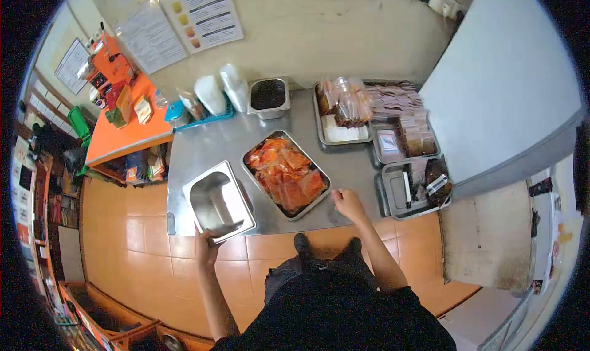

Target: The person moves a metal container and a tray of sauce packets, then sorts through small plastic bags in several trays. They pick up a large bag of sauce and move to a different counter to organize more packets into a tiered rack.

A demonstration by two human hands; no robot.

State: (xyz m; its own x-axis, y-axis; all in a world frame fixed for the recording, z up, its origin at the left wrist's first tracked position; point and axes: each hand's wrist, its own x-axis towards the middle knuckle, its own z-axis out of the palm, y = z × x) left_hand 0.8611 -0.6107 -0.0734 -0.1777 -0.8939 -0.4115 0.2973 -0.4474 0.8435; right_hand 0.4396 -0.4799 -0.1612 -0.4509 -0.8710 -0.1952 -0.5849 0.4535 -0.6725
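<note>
"Where's the tray (324,197) from you?"

"At ten o'clock from your right hand (348,202), just beside it; at two from your left hand (207,237). It sits on the steel table (344,160), long axis running eleven to five."

"So your right is nearer. Holding anything?"

"Nothing seen in it; its fingers are curled closed. Your left is closed on the near-left corner of the pan (209,194)."

"Surfaces?"

"Your pan is deep, smooth, shiny steel with rounded corners. The tray looks shallower; its orange-red pieces (286,173) are glossy, wrinkled, irregular and overlapping."
</note>
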